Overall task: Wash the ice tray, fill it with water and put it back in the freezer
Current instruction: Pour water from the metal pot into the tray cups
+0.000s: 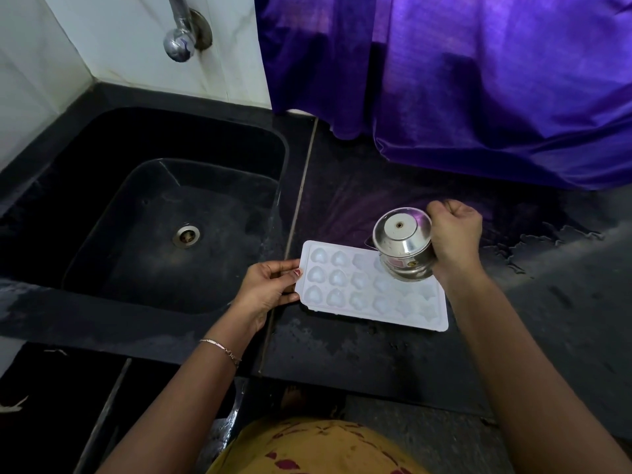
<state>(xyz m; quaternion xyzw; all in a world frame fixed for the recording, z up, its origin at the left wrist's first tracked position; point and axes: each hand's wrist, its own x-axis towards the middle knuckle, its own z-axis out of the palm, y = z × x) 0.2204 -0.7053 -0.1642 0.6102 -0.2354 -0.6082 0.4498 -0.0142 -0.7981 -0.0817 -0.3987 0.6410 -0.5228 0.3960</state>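
On the black counter [359, 357] beside the sink [143, 241], the ice tray [345, 290] is lying flat.
The left hand [270, 285] is pinching the tray's sink-side end; the right hand [455, 236] is gripping a steel cup [405, 248], tipping it over the tray.

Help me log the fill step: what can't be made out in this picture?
1. Head view: the mouth of the steel cup, hidden behind its own tipped body, so any pouring is unseen.
2. Head view: the ice tray cells under the cup; the water level in the white cells is too faint to tell.
3. Head view: the top of the tap, cut off by the upper edge.
4. Head view: the fingers of the right hand, hidden behind the hand itself.
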